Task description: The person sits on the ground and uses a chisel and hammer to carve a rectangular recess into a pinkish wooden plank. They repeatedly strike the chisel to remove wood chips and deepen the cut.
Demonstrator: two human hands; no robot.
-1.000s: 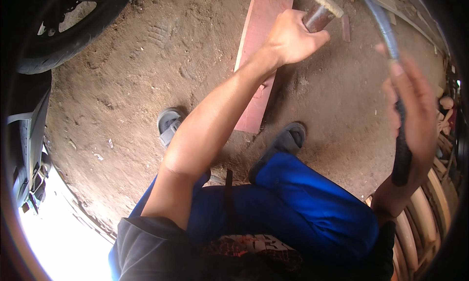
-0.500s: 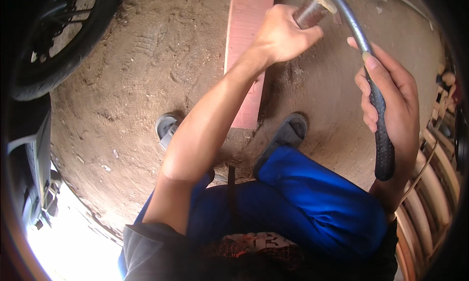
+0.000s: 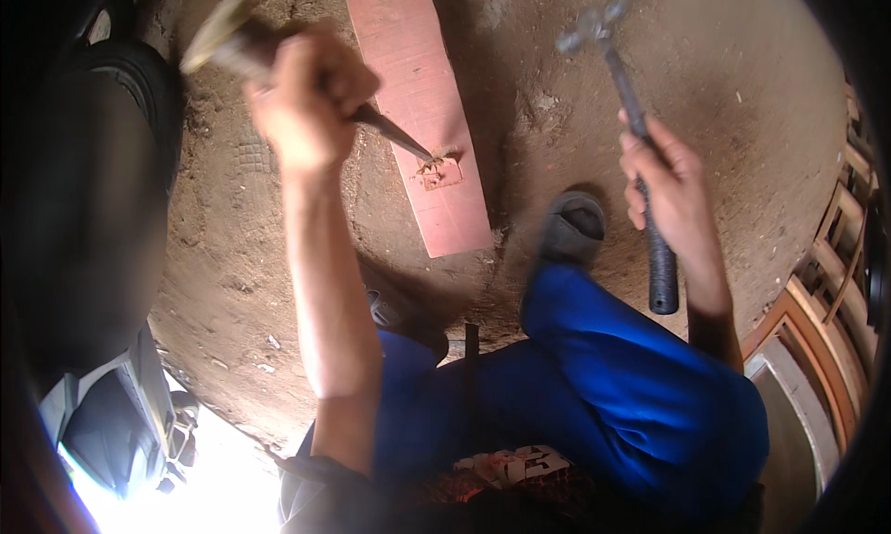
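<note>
A reddish wooden plank (image 3: 408, 65) lies on the dirt floor in front of me, with a rough cut patch (image 3: 440, 174) near its closer end. My left hand (image 3: 311, 98) is wrapped round the handle of a chisel (image 3: 394, 133). The chisel slants down to the right, its tip at the cut patch; its pale, frayed butt end is smeared by motion. To the right, my right hand (image 3: 670, 181) grips a hammer (image 3: 624, 75) by its black handle. The metal hammer head is raised, apart from the chisel and plank.
A black tyre (image 3: 139, 79) stands at the far left, with grey vehicle parts (image 3: 116, 423) below it. Curved wooden frames (image 3: 807, 348) line the right edge. My sandalled foot (image 3: 574, 228) is close to the plank's near end.
My left hand has swung left, bringing the chisel tip onto the plank's cut patch. My right hand has moved left and down with the hammer, now apart from the chisel. The view has shifted.
</note>
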